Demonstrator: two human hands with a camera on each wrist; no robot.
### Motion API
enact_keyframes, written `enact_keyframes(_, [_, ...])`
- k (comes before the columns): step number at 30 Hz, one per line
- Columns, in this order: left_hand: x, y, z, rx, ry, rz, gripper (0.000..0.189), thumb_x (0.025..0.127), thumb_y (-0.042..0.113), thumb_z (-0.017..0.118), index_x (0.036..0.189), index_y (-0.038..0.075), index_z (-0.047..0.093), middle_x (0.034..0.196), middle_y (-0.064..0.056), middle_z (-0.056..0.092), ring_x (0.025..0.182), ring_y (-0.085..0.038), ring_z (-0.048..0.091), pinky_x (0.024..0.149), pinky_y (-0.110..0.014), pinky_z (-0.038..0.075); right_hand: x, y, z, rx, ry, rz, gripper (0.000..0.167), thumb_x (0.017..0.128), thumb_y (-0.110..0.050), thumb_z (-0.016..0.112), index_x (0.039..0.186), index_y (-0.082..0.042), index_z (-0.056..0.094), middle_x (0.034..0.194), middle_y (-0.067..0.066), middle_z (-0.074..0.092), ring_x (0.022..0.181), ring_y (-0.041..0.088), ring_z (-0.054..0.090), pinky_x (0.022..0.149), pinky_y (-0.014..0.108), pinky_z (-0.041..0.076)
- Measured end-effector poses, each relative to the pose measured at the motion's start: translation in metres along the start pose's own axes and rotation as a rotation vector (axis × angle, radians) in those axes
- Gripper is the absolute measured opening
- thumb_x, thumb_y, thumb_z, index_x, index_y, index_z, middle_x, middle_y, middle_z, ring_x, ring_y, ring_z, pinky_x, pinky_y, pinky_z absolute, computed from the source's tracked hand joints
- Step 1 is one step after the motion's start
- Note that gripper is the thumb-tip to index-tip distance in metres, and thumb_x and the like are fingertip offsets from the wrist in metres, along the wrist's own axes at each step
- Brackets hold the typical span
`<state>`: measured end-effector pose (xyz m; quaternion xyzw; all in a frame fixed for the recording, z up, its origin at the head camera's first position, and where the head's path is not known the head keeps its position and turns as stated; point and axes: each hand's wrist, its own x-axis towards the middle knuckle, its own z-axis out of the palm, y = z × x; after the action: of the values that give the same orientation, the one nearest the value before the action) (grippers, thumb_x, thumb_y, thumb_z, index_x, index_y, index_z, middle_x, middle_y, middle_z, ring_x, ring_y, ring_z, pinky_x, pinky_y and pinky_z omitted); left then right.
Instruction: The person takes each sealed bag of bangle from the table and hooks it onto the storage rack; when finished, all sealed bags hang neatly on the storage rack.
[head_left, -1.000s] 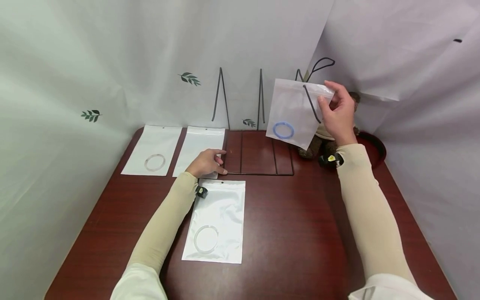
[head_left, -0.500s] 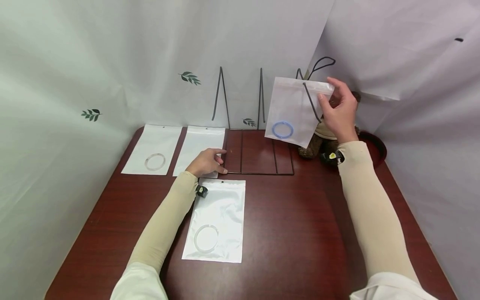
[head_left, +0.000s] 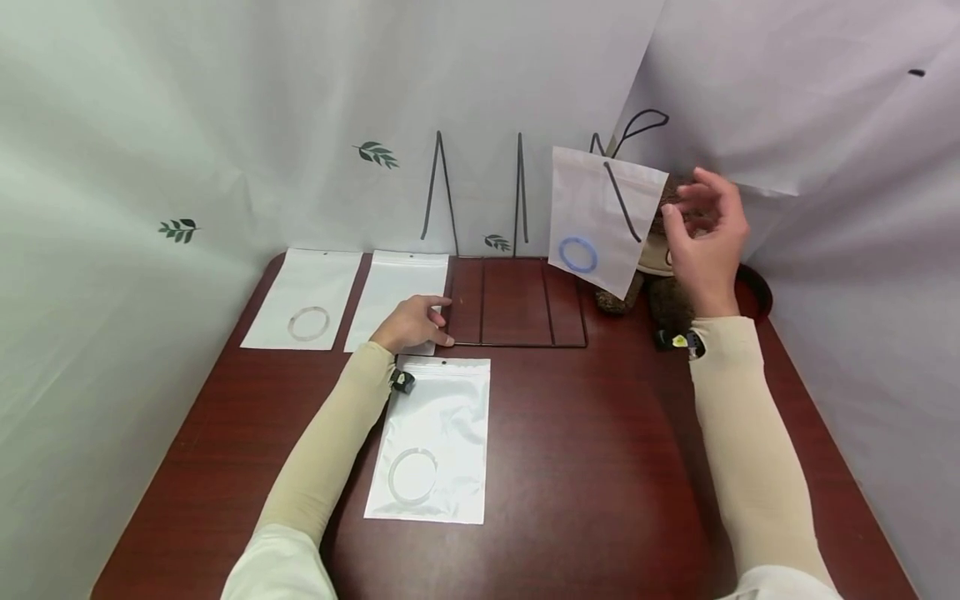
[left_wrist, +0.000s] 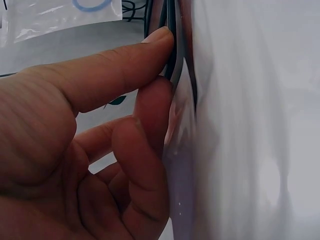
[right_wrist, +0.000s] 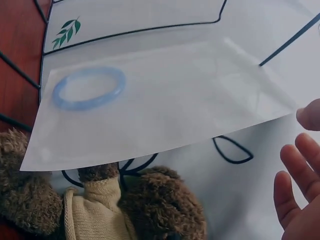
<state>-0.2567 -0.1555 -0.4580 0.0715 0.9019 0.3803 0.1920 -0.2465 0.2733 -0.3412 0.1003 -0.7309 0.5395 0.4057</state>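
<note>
My left hand (head_left: 412, 323) holds the left side of a black wire display rack (head_left: 517, 344), thumb and forefinger at its base wire. From the rack's right hook hangs a white zip bag (head_left: 622, 208), tilted, with a blue bangle (head_left: 578, 255) showing through it. The right hand (head_left: 708, 237) is just right of this bag, fingers loosely bent and apart from it. In the right wrist view, a gap separates the fingertips (right_wrist: 304, 116) from the bag's edge. Three more white bags lie flat: one near the front (head_left: 431, 433), one partly under my left hand (head_left: 390, 283), one far left (head_left: 300, 292).
A brown teddy bear (right_wrist: 165, 205) in a knitted top sits behind the hanging bag, beside a dark round tray (head_left: 763, 292). White cloth (head_left: 300, 108) with leaf prints surrounds the reddish wooden table (head_left: 585, 467). The rack's other two hooks (head_left: 521, 183) stand to the left.
My right hand has let go of the bag's upper right corner and moved right, away from it. The bag now hangs by the hook alone, swung slightly. My left hand has stayed in place.
</note>
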Motion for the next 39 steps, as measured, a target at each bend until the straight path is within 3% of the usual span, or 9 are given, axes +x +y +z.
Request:
enact_keyframes(5, [-0.002,-0.001,-0.001,0.004,-0.009,-0.011,0.087,0.081,0.011,0.092,0.158,0.015,0.051,0.103,-0.007,0.066,0.085,-0.021,0.057,0.083,-0.037,0.048,-0.022,-0.007,-0.005,0.033,-0.006,-0.052,0.036,0.090,-0.002,0.077,0.126,-0.003,0.072,0.100,-0.009,0.071,0.086,0.006,0.067,0.072,0.021,0.050])
enact_keyframes(10, [-0.002,-0.001,-0.002,-0.001,-0.001,0.002,0.086,0.081,0.012,0.092,0.157,0.014,0.051,0.104,-0.007,0.065,0.085,-0.021,0.057,0.083,-0.037,0.047,-0.046,-0.017,0.002,0.060,-0.094,-0.069,0.030,0.089,0.003,0.075,0.118,0.008,0.072,0.099,0.012,0.073,0.083,0.005,0.067,0.070,0.018,0.051])
enact_keyframes(13, [-0.003,-0.002,-0.004,0.001,-0.002,-0.007,0.086,0.081,0.012,0.092,0.157,0.014,0.051,0.103,-0.007,0.065,0.085,-0.021,0.057,0.083,-0.036,0.048,-0.060,-0.019,0.014,0.063,-0.203,-0.063,0.028,0.088,0.009,0.073,0.116,0.013,0.069,0.100,0.026,0.071,0.084,0.002,0.066,0.071,0.015,0.051])
enact_keyframes(16, [-0.003,-0.002,-0.005,-0.001,-0.005,-0.021,0.087,0.081,0.011,0.092,0.158,0.014,0.051,0.103,-0.006,0.065,0.083,-0.020,0.056,0.081,-0.036,0.047,-0.074,-0.019,0.029,0.042,-0.310,-0.046,0.029,0.087,0.011,0.074,0.116,0.011,0.069,0.103,0.029,0.071,0.085,-0.001,0.065,0.071,0.014,0.052])
enact_keyframes(23, [0.000,0.001,-0.004,-0.003,-0.001,0.007,0.086,0.082,0.012,0.091,0.158,0.014,0.051,0.101,-0.005,0.064,0.079,-0.018,0.055,0.077,-0.033,0.047,-0.103,-0.016,0.060,0.051,-0.516,-0.002,0.033,0.091,0.001,0.078,0.124,-0.001,0.071,0.107,0.018,0.074,0.087,0.006,0.067,0.074,0.017,0.054])
enact_keyframes(29, [-0.001,0.003,-0.002,0.008,-0.003,0.008,0.085,0.082,0.013,0.092,0.157,0.014,0.052,0.100,-0.005,0.065,0.081,-0.019,0.055,0.080,-0.035,0.047,-0.125,-0.014,0.083,0.021,-0.682,0.038,0.035,0.095,-0.014,0.078,0.129,-0.011,0.070,0.113,0.007,0.074,0.091,0.014,0.070,0.074,0.034,0.059])
enact_keyframes(39, [-0.001,0.003,0.000,0.004,0.000,-0.009,0.083,0.082,0.013,0.092,0.156,0.013,0.053,0.106,-0.007,0.066,0.087,-0.021,0.057,0.079,-0.035,0.048,-0.159,-0.021,0.117,-0.087,-1.043,0.130,0.048,0.095,-0.024,0.080,0.136,-0.003,0.067,0.125,0.017,0.070,0.107,0.025,0.070,0.086,0.040,0.062])
